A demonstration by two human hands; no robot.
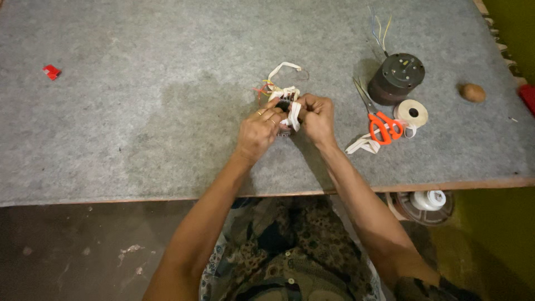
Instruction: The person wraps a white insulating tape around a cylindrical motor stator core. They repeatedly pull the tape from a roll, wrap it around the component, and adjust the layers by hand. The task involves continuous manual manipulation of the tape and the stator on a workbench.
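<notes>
Both hands close on one small dark bundle (285,106) wound in white tape, with red and yellow wires sprouting from its far end: the left hand (259,131) pinches its near side with curled fingers, the right hand (317,118) grips it opposite, just above the felt-covered table (139,111), near the middle of the front edge. It looks light but lumpy, the tape soft and the thin wires easily bent, so the firm core seems the place to hold. Toward the right edge lie orange-handled scissors (382,125), a cream tape roll (411,112), a dark round motor (397,77); a small red scrap (51,71) lies near the far left corner.
</notes>
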